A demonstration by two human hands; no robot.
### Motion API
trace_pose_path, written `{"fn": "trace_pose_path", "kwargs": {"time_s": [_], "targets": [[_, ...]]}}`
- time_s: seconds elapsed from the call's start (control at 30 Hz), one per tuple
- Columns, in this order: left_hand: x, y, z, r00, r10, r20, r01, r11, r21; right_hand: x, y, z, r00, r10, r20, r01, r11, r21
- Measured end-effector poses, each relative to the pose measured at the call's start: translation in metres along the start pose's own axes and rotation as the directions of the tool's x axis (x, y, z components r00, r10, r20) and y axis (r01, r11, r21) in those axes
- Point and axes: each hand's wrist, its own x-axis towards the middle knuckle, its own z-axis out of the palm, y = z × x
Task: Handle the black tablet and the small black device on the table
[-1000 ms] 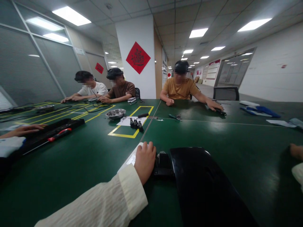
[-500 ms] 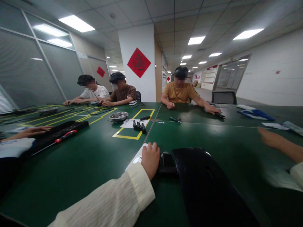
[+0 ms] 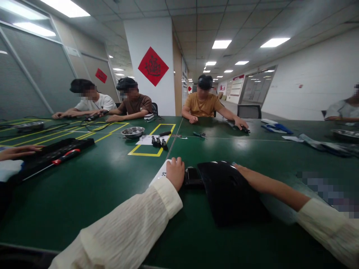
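A large glossy black panel [image 3: 227, 190] lies flat on the green table [image 3: 112, 186] in front of me, with a small black bracket part [image 3: 192, 176] at its left edge. My left hand [image 3: 175, 172] rests with curled fingers on a white sheet or card [image 3: 161, 173] right beside that bracket. My right hand [image 3: 240, 169] reaches in from the right and lies on the far right edge of the panel, fingers stretched along it. Both arms wear cream sleeves.
Further out, a yellow-taped rectangle [image 3: 146, 151] holds a metal bowl [image 3: 134, 132], paper and small black parts [image 3: 158, 142]. A black tray with a red-handled screwdriver [image 3: 66, 156] lies left, beside another person's hand [image 3: 17, 152]. Three people sit at the far side. Blue items and wrapping lie far right.
My right arm has swung in from the right and its hand now lies on the black panel. The view has tilted down and turned slightly right. My left hand has stayed put.
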Motion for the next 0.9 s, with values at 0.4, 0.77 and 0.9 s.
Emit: {"fn": "trace_pose_path", "kwargs": {"time_s": [0.4,0.77,0.9], "targets": [[0.001,0.001,-0.001,1.000,-0.005,0.014,0.005,1.000,-0.007,0.016,-0.161,-0.015,0.928,-0.345,-0.140,0.293,0.909,-0.296],[0.000,0.001,-0.002,1.000,-0.002,0.018,0.002,1.000,-0.002,-0.012,-0.217,0.026,0.916,-0.380,-0.130,0.330,0.896,-0.298],[-0.001,0.001,-0.004,1.000,0.007,0.020,-0.006,1.000,-0.016,-0.022,-0.188,-0.035,0.980,-0.135,-0.148,0.162,0.969,0.188]]}}
